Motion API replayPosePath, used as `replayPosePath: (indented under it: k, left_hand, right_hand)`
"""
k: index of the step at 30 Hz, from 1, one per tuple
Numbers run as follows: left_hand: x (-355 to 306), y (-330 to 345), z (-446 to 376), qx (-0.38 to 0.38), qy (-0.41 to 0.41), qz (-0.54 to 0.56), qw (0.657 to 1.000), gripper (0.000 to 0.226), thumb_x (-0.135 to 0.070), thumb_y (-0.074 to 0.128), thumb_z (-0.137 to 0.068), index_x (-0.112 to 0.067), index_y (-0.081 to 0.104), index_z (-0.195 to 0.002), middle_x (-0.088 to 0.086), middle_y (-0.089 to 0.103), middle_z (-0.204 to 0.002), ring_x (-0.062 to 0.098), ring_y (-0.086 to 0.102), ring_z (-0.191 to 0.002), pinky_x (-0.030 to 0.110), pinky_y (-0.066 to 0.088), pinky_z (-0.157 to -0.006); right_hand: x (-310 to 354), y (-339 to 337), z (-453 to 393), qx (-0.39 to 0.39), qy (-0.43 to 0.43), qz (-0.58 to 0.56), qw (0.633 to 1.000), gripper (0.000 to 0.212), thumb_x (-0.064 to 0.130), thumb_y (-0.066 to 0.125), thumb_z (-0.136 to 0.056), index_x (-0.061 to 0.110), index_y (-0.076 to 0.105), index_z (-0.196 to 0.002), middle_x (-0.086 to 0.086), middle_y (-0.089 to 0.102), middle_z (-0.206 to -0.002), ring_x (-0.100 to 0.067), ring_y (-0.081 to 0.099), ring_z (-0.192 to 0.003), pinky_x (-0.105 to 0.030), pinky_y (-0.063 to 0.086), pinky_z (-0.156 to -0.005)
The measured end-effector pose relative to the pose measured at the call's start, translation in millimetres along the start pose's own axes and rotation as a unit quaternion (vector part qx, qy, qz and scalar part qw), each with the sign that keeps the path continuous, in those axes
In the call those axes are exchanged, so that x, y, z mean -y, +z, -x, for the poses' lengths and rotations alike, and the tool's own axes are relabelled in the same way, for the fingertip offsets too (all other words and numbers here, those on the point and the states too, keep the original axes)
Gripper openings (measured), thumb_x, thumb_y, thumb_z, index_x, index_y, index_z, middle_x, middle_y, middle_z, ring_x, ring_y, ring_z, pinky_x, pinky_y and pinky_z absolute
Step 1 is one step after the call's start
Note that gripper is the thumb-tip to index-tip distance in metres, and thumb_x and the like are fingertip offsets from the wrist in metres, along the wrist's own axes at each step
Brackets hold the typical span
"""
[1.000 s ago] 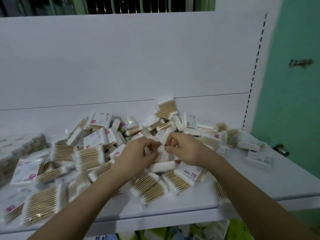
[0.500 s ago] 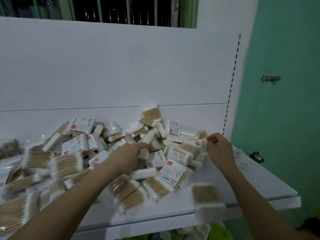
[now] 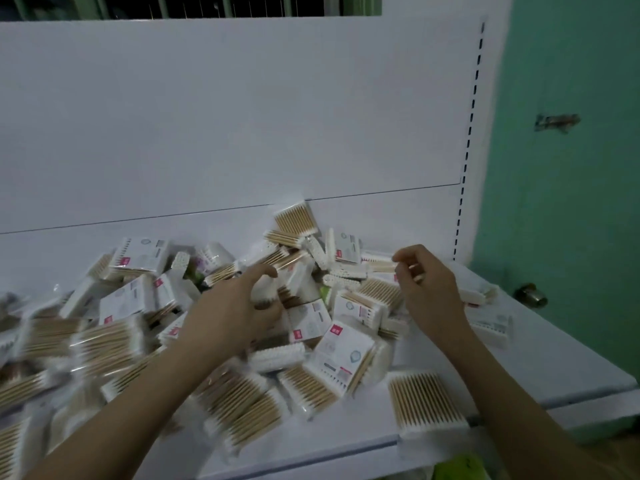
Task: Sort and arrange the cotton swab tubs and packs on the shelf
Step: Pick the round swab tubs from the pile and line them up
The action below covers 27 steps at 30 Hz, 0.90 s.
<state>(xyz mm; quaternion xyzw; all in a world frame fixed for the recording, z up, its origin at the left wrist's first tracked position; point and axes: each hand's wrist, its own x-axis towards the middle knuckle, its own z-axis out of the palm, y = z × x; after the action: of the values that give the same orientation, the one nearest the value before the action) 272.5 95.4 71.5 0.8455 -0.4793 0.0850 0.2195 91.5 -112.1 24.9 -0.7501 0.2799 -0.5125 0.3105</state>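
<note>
Nearest me, a flat clear pack of wooden-stemmed swabs (image 3: 426,400) lies alone at the shelf (image 3: 540,355) edge. It looks light and crinkly, best pinched by its edges. Further in, my left hand (image 3: 230,315) curls its grip round a small white pack in the heap (image 3: 138,327). My right hand (image 3: 427,289) pinches a thin pack. Beyond stands the smooth white back panel (image 3: 242,116).

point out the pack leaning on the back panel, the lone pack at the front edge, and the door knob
leaning pack (image 3: 295,219), head view, its wooden sticks
lone pack (image 3: 425,398), head view, middle of its sticks
door knob (image 3: 530,295), head view, its round face
</note>
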Motion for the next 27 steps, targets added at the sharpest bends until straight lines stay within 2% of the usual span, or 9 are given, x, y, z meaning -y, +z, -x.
replayPosePath:
  k: [2,5,9,13,15,18,20,23,27]
  left_hand:
    - [-0.5,-12.5,0.2,-0.047,0.005,0.035,0.998,0.034,-0.046,0.062,-0.087,-0.044,0.048,-0.118,-0.005,0.057,-0.066,0.011,0.056,-0.055,0.029,0.041,-0.049]
    - [3.3,-23.4,-6.4,-0.121,0.007,0.097,0.988,0.034,-0.042,0.064,-0.086,-0.044,0.050,-0.117,0.005,0.064,-0.076,0.018,0.062,-0.063,0.034,0.048,-0.060]
    - [26.8,-12.3,-32.8,-0.199,-0.043,0.174,0.964,0.031,-0.036,0.063,-0.086,-0.045,0.050,-0.112,-0.002,0.056,-0.062,0.007,0.053,-0.050,0.028,0.037,-0.050]
    - [55.9,20.1,-56.6,-0.212,-0.080,0.272,0.935,0.035,-0.033,0.061,-0.085,-0.046,0.049,-0.115,0.001,0.060,-0.071,0.008,0.053,-0.053,0.027,0.037,-0.055]
    - [61.2,31.0,-59.3,-0.217,-0.078,0.288,0.929,0.036,-0.037,0.062,-0.087,-0.050,0.049,-0.118,0.002,0.062,-0.091,0.012,0.058,-0.066,0.027,0.040,-0.060]
    - [59.6,35.5,-60.1,-0.221,-0.057,0.315,0.921,0.035,-0.036,0.063,-0.089,-0.048,0.051,-0.120,-0.005,0.059,-0.107,0.002,0.056,-0.063,0.013,0.040,-0.058]
    - [56.8,34.6,-59.4,-0.232,-0.044,0.313,0.920,0.035,-0.041,0.062,-0.089,-0.052,0.049,-0.120,-0.014,0.055,-0.114,0.005,0.059,-0.074,0.020,0.046,-0.066]
    - [59.8,30.5,-59.9,-0.254,-0.052,0.352,0.899,0.039,-0.038,0.063,-0.090,-0.053,0.048,-0.123,-0.021,0.051,-0.116,0.009,0.059,-0.083,0.025,0.049,-0.072]
    - [69.5,27.9,-61.0,-0.230,-0.067,0.366,0.899,0.039,-0.037,0.064,-0.090,-0.051,0.049,-0.122,-0.018,0.054,-0.117,0.009,0.059,-0.087,0.034,0.053,-0.076]
  right_hand:
    - [11.1,9.6,-13.9,0.028,-0.002,0.008,1.000,0.015,0.009,0.054,-0.096,0.022,0.062,-0.094,0.007,0.064,-0.087,-0.002,0.057,-0.073,-0.017,0.046,-0.063]
    - [25.4,30.8,-40.2,0.080,-0.020,0.021,0.996,0.012,0.012,0.056,-0.095,0.021,0.062,-0.094,0.007,0.062,-0.084,0.000,0.056,-0.063,-0.014,0.042,-0.055]
    - [36.7,67.0,-66.3,0.192,-0.037,-0.008,0.981,0.004,0.021,0.061,-0.096,0.021,0.064,-0.097,0.004,0.063,-0.087,-0.014,0.062,-0.068,-0.031,0.053,-0.067]
    - [34.7,95.9,-75.3,0.281,-0.096,0.005,0.955,0.016,0.028,0.064,-0.095,0.028,0.066,-0.112,0.011,0.063,-0.103,0.000,0.060,-0.088,-0.010,0.045,-0.075]
    - [30.1,107.9,-72.7,0.296,-0.138,0.044,0.944,0.027,0.032,0.066,-0.093,0.030,0.064,-0.120,0.018,0.059,-0.111,0.002,0.054,-0.102,-0.010,0.040,-0.085]
    - [24.5,114.3,-65.7,0.302,-0.186,0.095,0.930,0.021,0.041,0.059,-0.094,0.033,0.066,-0.113,0.028,0.054,-0.110,0.006,0.047,-0.107,-0.011,0.035,-0.091]
    - [26.7,109.3,-61.9,0.313,-0.152,0.089,0.933,0.010,0.037,0.056,-0.096,0.037,0.066,-0.099,0.028,0.058,-0.097,0.007,0.055,-0.096,-0.008,0.043,-0.078]
    - [31.0,107.2,-64.6,0.299,-0.134,0.111,0.938,0.021,0.027,0.055,-0.098,0.045,0.064,-0.095,0.025,0.063,-0.094,0.008,0.059,-0.092,-0.009,0.047,-0.072]
    - [46.6,123.4,-78.4,0.304,-0.212,0.175,0.912,0.024,0.017,0.055,-0.099,0.025,0.070,-0.116,0.010,0.063,-0.106,-0.002,0.057,-0.094,-0.005,0.035,-0.077]
